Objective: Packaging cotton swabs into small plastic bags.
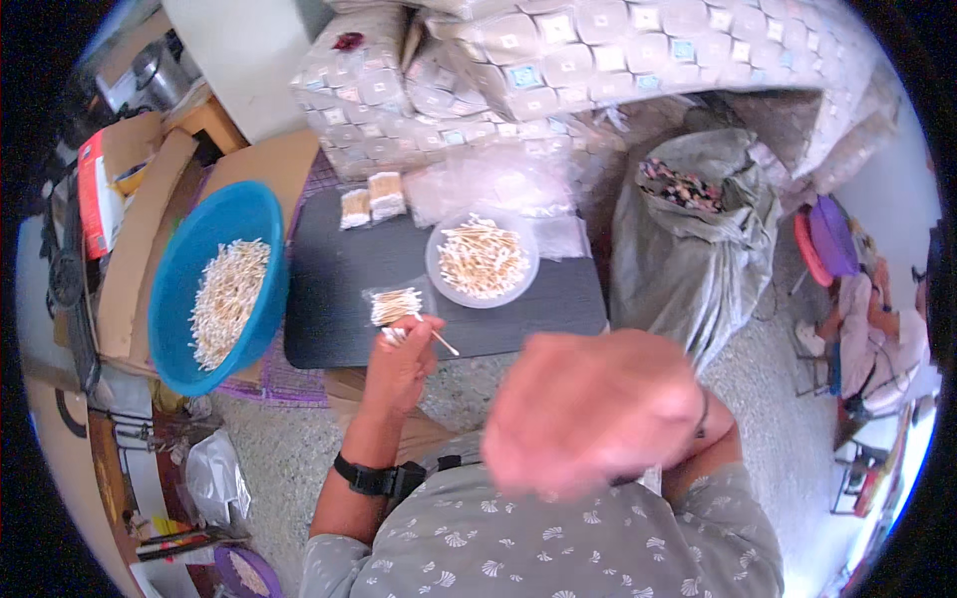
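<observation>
My left hand (403, 365) is closed on cotton swabs at the near edge of a dark low table (339, 269). One cotton swab (446, 343) sticks out to the right of its fingers. Just beyond the fingertips lies a small clear bag of cotton swabs (396, 305); whether I touch it is unclear. A translucent white bowl (435, 284) heaped with loose swabs stands farther right on the table. My right hand (588, 414) is raised close to the camera, smeared by motion, so its fingers cannot be made out.
Filled packets (371, 201) and a pile of empty clear bags (493, 187) lie at the table's far side. A big blue basin (164, 329) of swabs stands left. A large grey sack (673, 259) is at right. Behind is a patterned sofa (638, 60). Another person (877, 329) sits far right.
</observation>
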The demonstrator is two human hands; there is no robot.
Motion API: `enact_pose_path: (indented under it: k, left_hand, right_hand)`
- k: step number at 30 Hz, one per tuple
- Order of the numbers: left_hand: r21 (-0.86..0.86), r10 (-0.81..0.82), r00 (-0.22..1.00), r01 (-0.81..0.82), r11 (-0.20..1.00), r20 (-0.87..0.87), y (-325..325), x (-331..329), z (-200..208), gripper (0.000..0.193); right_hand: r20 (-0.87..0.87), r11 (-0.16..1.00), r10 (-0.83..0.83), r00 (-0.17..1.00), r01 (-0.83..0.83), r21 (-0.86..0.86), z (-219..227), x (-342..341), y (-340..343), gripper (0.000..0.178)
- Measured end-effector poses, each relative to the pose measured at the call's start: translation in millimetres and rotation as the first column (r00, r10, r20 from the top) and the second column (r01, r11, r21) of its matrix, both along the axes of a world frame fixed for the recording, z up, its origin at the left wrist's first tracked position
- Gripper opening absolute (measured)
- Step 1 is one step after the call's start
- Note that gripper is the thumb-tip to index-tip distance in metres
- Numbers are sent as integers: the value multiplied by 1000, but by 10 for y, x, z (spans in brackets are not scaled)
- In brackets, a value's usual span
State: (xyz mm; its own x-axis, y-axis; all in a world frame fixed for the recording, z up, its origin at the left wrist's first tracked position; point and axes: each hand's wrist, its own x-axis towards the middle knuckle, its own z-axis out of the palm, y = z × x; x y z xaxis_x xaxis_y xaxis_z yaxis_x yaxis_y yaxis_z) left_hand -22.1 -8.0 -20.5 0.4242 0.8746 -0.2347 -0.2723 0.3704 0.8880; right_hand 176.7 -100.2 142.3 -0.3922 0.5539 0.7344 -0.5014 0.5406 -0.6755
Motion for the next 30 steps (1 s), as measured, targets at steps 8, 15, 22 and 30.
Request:
enact_pose_path:
  k: [8,15,22,30]
  left_hand:
    - [-45,-50,999,50,998,13,69,126,49,14]
    - [-70,24,1000,-23,997,3,-108,-4,11,16]
    - [-27,-44,993,48,999,111,-83,13,-13,15]
    - [-59,-58,992,64,996,110,-51,41,-34,14]
  right_hand:
    - [58,976,-216,975,216,6,144,544,-133,26]
    - [56,927,-276,960,250,280,-5,391,-460,27]
    - [30,898,-305,952,277,342,35,365,-427,28]
    - [6,870,-340,940,312,381,4,344,-544,30]
